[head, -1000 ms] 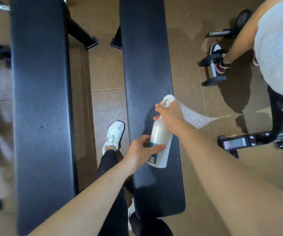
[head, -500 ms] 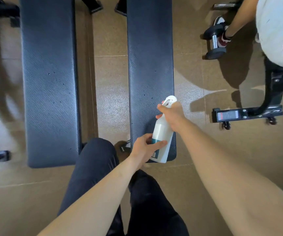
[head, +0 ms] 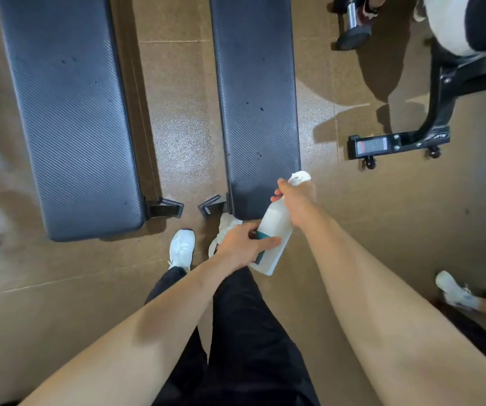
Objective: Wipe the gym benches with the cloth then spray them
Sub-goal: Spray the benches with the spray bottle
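Note:
Two black padded gym benches lie side by side on the floor, the left bench and the right bench. A white spray bottle with a teal label is tilted over the near end of the right bench. My right hand grips its neck at the trigger, with the white nozzle pointing away from me. My left hand wraps around the lower body of the bottle. Small droplets dot both bench pads. No cloth is visible.
My white shoes and dark trousers stand just before the bench ends. Black bench feet stick out between the benches. At the right are a machine base with wheels, a dumbbell, another person seated, and someone's shoe.
I have stepped back along the right bench, so its near end now lies under the bottle. Both hands kept their hold on the bottle.

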